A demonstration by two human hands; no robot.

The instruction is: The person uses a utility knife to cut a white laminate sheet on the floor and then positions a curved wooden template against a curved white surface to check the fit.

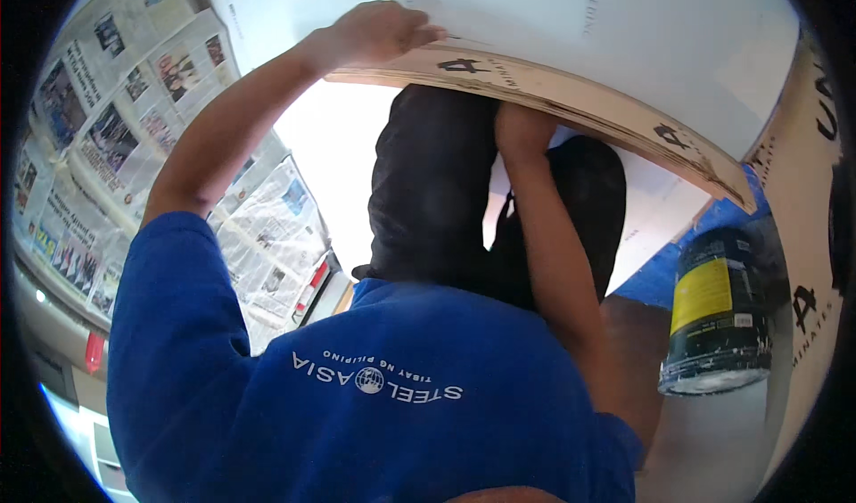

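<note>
A large white-faced panel (678,57) stretches across the far side, with a light-brown wooden strip (553,88) along its near edge. My left hand (383,32) is at the left end of this strip, fingers curled and pressed together over the panel's face. Whatever it pinches is too small to make out. Below the strip, between my knees, my right hand (526,131) reaches up against the underside of the edge. The panel hides its fingers. My black-trousered legs (437,182) are bent beneath the edge.
Newspaper sheets (116,146) cover a surface on the left. At the right stands a dark paint can (722,316) with a yellow label and white smears, beside a blue covering (651,280). An upright light-brown board (802,325) with black markings borders the far right.
</note>
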